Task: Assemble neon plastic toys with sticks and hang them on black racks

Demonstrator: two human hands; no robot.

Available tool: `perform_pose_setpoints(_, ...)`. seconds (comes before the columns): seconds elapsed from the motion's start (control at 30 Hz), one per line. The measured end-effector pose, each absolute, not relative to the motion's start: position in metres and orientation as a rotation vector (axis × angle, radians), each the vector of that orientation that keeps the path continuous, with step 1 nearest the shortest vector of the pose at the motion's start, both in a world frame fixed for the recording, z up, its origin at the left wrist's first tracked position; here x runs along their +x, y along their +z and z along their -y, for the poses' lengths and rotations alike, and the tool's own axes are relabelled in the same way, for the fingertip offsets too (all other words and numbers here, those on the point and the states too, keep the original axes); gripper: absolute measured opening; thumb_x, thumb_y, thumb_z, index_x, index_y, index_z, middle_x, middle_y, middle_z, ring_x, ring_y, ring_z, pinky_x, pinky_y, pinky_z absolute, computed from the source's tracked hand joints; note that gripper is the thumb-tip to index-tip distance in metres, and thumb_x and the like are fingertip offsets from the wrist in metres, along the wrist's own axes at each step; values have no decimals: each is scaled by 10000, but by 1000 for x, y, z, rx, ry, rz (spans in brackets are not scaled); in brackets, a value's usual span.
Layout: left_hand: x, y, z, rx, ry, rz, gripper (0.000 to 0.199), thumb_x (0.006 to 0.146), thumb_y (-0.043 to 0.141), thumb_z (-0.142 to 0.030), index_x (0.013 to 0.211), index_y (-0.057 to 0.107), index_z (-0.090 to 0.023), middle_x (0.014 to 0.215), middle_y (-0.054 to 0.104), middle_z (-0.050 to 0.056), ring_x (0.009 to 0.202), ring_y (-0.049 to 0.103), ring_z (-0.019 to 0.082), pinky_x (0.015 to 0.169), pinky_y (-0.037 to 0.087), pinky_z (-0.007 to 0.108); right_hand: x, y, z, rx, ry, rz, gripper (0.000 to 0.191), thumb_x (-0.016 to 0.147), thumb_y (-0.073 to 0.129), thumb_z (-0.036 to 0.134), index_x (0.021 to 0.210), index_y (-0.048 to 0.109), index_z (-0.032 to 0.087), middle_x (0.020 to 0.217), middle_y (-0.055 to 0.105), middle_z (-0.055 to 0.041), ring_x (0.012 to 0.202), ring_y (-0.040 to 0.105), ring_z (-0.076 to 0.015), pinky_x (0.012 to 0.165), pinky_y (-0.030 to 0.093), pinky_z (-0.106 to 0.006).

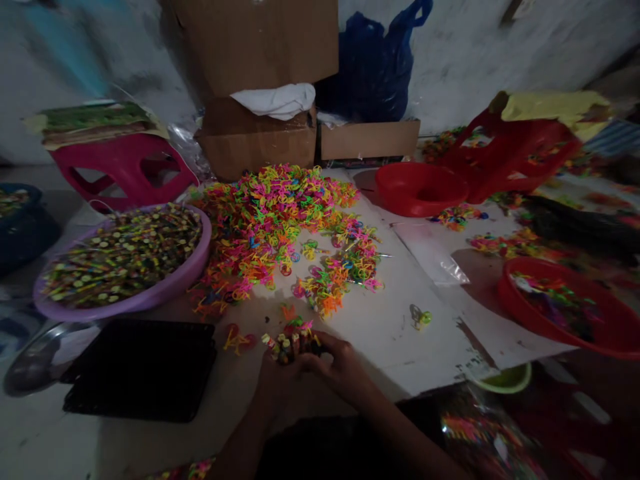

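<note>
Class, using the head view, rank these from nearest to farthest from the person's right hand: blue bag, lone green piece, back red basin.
From the right hand:
1. Lone green piece: to its right, on the pale surface.
2. Back red basin: farther back, also rightward.
3. Blue bag: farthest, at the back.

The scene is dim, the lamp or window unseen. Soft shadows lie left of the red bowls (420,202). The left hand (277,375) and right hand (344,363) look dark, the black trays (145,373) nearly featureless. Clear plastic (454,270) glints. Lens distortion stretches the edges; the far right smears.
</note>
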State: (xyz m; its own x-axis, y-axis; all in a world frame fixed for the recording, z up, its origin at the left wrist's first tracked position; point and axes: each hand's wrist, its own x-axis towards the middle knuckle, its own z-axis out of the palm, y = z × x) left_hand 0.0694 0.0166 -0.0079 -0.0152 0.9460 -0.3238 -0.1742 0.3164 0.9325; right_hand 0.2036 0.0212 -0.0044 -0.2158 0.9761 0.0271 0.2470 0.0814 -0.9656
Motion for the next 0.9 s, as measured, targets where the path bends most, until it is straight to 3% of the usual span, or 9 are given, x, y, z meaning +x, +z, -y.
perform_pose_setpoints(0.17,63,-2,-20,952,1065,-1307,157,536,677,-208,651,579,-164,479,522,-53,454,472,84,439,389,187,204,-9,-33,-1270,1181,1205,365,801,480,487,632,538,169,549,487,14,522,462,-99,497,384,-206)
perform_pose_setpoints(0.33,62,5,-21,1014,1003,-1337,168,507,691,-194,632,581,-172,487,527,-61,450,485,81,457,420,185,199,-9,-35,-1190,1242,1165,346,745,548,484,606,430,189,516,372,55,470,341,-73,435,312,-189)
perform_pose_setpoints(0.53,59,3,-13,1071,987,-1355,251,506,676,-157,752,635,-181,642,644,-14,576,572,118,541,463,208,198,-3,-33,-1323,1192,1282,291,746,518,410,582,426,188,496,358,55,466,318,-72,432,290,-186)
perform_pose_setpoints(0.9,65,9,-14,997,939,-1324,164,521,675,-176,676,623,-187,547,567,-40,480,504,101,459,417,198,202,-1,-25,-1323,1138,1304,324,775,471,446,577,417,195,500,365,44,472,320,-78,429,293,-186)
